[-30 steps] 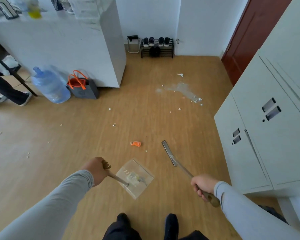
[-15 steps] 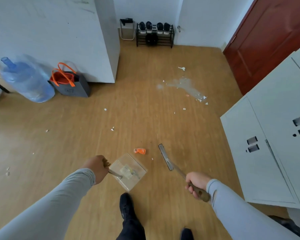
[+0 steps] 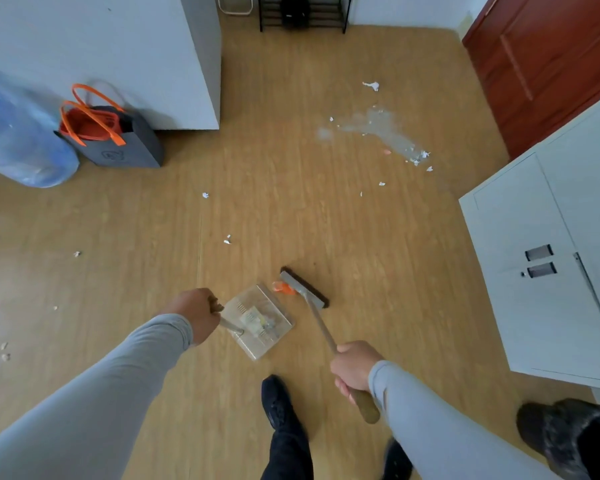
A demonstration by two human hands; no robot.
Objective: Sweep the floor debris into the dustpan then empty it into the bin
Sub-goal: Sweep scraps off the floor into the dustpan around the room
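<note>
My left hand (image 3: 197,313) grips the metal handle of a clear plastic dustpan (image 3: 261,321) that rests on the wooden floor with pale scraps inside. My right hand (image 3: 354,367) holds the wooden handle of a broom (image 3: 303,287), whose dark brush head touches the floor just beyond the pan's far corner. An orange scrap (image 3: 283,287) lies between the brush head and the pan's lip. White paper bits (image 3: 227,240) are scattered further out, and a pale smear with crumbs (image 3: 383,128) spreads near the door. No bin shows.
A grey metal cabinet (image 3: 548,271) stands at the right, a red-brown door (image 3: 541,64) behind it. At the left are a blue water jug (image 3: 18,136), a grey bag with orange handles (image 3: 115,140) and a white counter block (image 3: 118,53). My feet (image 3: 278,403) are below the pan.
I have stepped forward. The broom head swung left and now sits right behind the orange scrap, pressing it toward the dustpan's lip. The dustpan stays held low by my left hand.
</note>
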